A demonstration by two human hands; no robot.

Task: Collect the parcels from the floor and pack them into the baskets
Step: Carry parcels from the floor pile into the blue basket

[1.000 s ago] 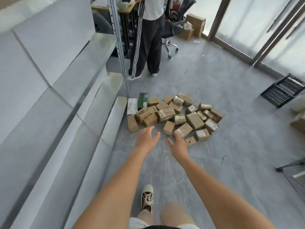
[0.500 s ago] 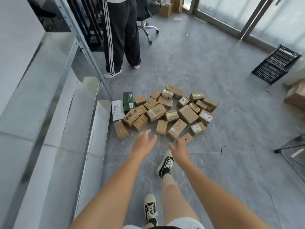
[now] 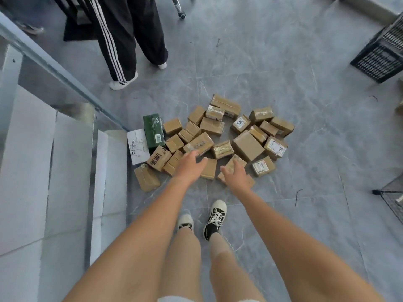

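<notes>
Several brown cardboard parcels (image 3: 247,145) lie in a loose pile on the grey floor, with a green box (image 3: 153,130) and a white parcel (image 3: 137,146) at the pile's left edge. My left hand (image 3: 189,164) reaches out over the near side of the pile, fingers apart, holding nothing. My right hand (image 3: 236,176) hovers over the nearest parcels (image 3: 209,168), also open and empty. A black plastic basket (image 3: 380,54) lies at the far right. The corner of a wire basket (image 3: 392,197) shows at the right edge.
A metal shelving unit (image 3: 54,149) with white shelves runs along the left. A person in black striped trousers (image 3: 122,38) stands beyond the pile. My two feet (image 3: 212,219) stand just short of the parcels. An office chair wheel (image 3: 182,15) is at the top.
I have stepped closer to the pile and the view has tipped down. Both hands have moved forward and now hang over the nearest parcels, still empty.
</notes>
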